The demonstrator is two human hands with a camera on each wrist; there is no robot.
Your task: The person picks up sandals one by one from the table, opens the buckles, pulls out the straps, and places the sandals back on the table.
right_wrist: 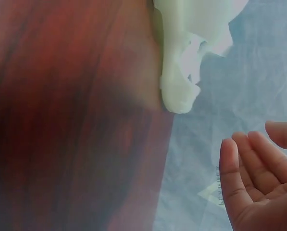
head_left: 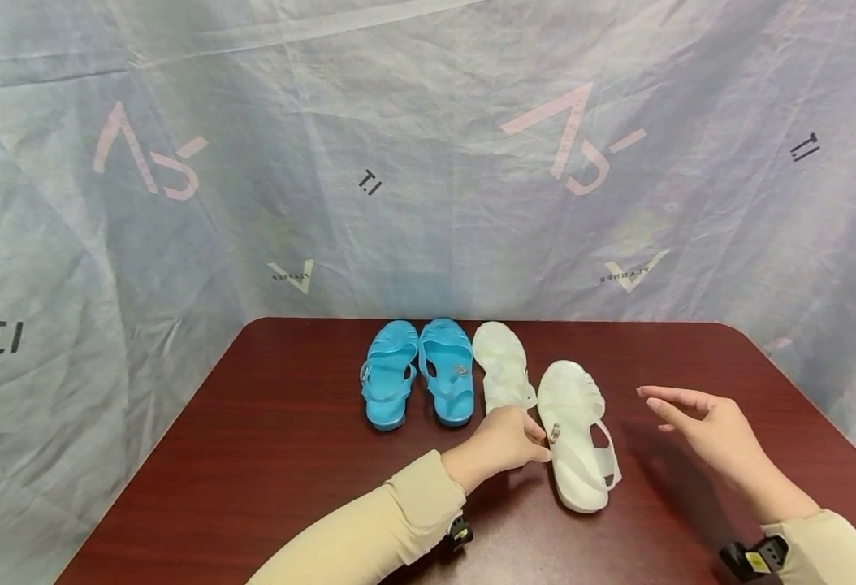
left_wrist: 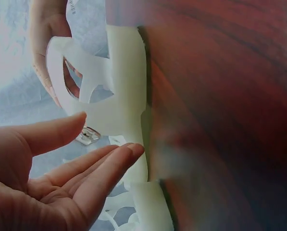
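Note:
Two pale, cream-white jelly sandals are on the table. My left hand [head_left: 507, 443] is beside the nearer white sandal [head_left: 572, 439], at its left edge by the metal buckle [left_wrist: 89, 136]. Thumb and fingers stand apart in the left wrist view, with nothing between them; whether a fingertip touches the sole I cannot tell. Behind that hand lies the other white sandal [head_left: 499, 366], its heel partly hidden. My right hand [head_left: 716, 431] hovers over the table to the right of the nearer sandal, fingers loosely extended and holding nothing.
A blue sandal [head_left: 390, 374] and a second blue sandal [head_left: 447, 370] lie side by side left of the white ones, toes toward the back edge. The dark red wooden table [head_left: 274, 455] has a printed grey cloth [head_left: 428, 162] hanging behind it.

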